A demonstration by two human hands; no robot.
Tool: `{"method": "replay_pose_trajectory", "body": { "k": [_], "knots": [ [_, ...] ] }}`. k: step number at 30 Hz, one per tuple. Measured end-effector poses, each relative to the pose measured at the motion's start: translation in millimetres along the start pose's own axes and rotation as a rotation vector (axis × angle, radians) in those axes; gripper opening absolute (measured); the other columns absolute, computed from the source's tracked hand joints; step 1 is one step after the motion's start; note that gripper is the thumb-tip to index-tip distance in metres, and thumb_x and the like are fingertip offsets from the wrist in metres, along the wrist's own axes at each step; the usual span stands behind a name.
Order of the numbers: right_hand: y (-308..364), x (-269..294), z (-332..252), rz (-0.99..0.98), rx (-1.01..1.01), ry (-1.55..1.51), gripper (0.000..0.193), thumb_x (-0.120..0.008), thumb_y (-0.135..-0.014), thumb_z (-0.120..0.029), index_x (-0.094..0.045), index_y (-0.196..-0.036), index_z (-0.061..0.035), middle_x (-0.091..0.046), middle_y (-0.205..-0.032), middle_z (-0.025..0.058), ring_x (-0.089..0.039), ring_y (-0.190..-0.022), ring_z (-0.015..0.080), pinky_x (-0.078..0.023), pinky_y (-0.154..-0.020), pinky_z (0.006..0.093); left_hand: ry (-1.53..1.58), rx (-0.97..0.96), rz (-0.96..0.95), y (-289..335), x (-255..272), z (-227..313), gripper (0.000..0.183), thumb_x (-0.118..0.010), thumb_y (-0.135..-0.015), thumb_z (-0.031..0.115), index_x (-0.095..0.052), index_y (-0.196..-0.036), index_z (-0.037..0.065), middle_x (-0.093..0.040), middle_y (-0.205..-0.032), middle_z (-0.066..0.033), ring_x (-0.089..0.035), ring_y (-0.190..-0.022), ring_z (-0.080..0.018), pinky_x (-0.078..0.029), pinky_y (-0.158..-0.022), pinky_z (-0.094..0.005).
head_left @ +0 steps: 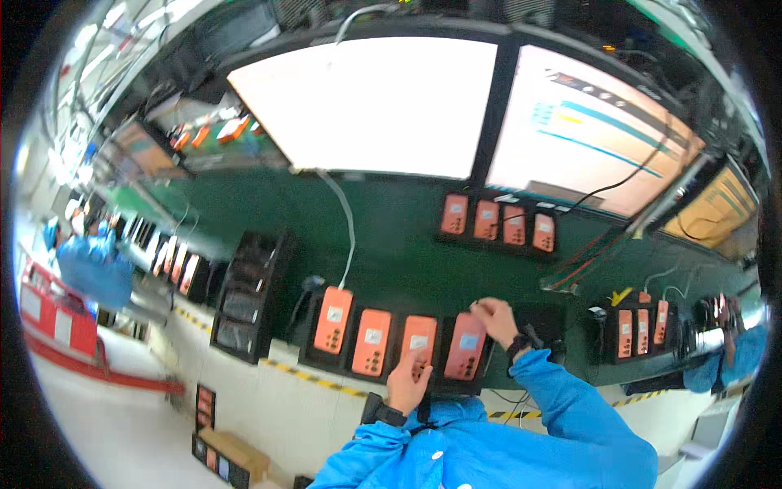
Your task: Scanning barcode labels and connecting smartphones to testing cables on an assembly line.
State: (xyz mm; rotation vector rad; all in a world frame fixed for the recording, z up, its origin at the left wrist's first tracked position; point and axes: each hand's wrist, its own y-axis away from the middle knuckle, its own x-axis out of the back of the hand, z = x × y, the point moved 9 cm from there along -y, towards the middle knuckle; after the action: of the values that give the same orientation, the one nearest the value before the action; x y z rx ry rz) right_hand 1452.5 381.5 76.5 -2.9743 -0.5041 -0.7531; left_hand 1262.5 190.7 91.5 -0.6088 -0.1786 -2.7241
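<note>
A row of coral-coloured phones lies back up in a black tray [303, 355] on the green bench. My left hand [410, 383] rests over the lower end of the third phone [420, 330], with its thumb and fingers apart. At the upper right corner of the fourth phone [467, 345], which looks darker and pinker, my right hand [495, 320] is closed in a pinch. What sits between its fingertips is too small to make out. A white cable runs down to the top of the leftmost phone [333, 320]; the second phone [371, 342] lies beside it.
Behind the tray, a second black tray holds several coral phones [486, 220] below two lit monitors [366, 106]. Left stands a black compartmented tray [244, 297]. More phones [643, 332] lie to the right. A co-worker's blue sleeve [96, 269] shows far left. Cables cross the green bench [399, 253].
</note>
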Motion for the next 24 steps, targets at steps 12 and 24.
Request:
{"method": "replay_pose_trajectory", "body": {
  "k": [12,24],
  "knots": [
    [153.0,-11.3,135.9,0.573,-0.258,0.134,0.040,-0.038,-0.100,-0.033,-0.048,-0.117,0.0013,-0.055,-0.100,0.0195,-0.053,-0.090,0.0318,-0.041,-0.085,0.0384,0.395,1.105,0.574,345.5,139.5,-337.0,0.031,-0.055,-0.085,0.011,-0.054,-0.115,0.007,-0.066,-0.092,-0.0145,-0.064,-0.066,-0.0246,-0.049,-0.052,-0.0322],
    [306.0,-207.5,227.7,-0.331,-0.995,0.131,0.027,-0.050,-0.089,-0.027,-0.061,-0.089,-0.0022,-0.062,-0.081,0.0131,-0.059,-0.070,0.0291,-0.047,-0.063,0.0415,0.749,1.307,0.603,476.6,198.3,-461.2,0.029,-0.055,-0.088,0.016,-0.052,-0.115,0.006,-0.066,-0.095,-0.0133,-0.063,-0.068,-0.0220,-0.049,-0.052,-0.0354]
  ]
}}
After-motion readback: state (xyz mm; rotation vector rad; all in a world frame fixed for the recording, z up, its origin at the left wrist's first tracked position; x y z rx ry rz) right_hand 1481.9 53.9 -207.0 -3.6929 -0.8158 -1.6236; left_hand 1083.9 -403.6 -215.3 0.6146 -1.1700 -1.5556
